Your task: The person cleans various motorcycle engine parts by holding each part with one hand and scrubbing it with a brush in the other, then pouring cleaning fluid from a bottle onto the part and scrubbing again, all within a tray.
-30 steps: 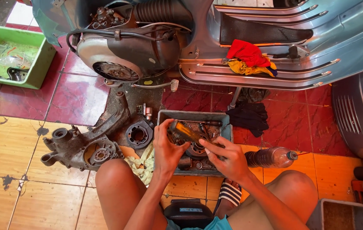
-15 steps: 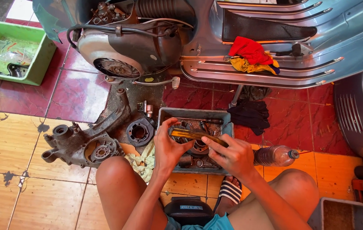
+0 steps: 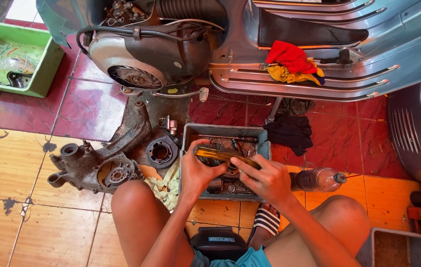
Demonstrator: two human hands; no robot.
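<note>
Both hands hold one long, thin, yellowish-brown tool [image 3: 220,155] over a grey plastic tray [image 3: 190,132] full of greasy metal parts. My left hand [image 3: 199,171] grips its left end with fingers curled around it. My right hand [image 3: 265,178] holds the right end between thumb and fingers. The tool lies nearly level, tilted slightly down to the right. My knees frame the tray on both sides.
A dirty engine casing [image 3: 99,165] lies on the tiles at left, a round part [image 3: 161,151] beside it. A blue scooter [image 3: 319,54] with exposed engine stands behind. Green bin [image 3: 42,74] far left, plastic bottle [image 3: 316,179] right, dark cloth [image 3: 292,132], grey box [image 3: 398,249].
My hands have shifted slightly down and together on the tool above the tray. The view has tilted a little.
</note>
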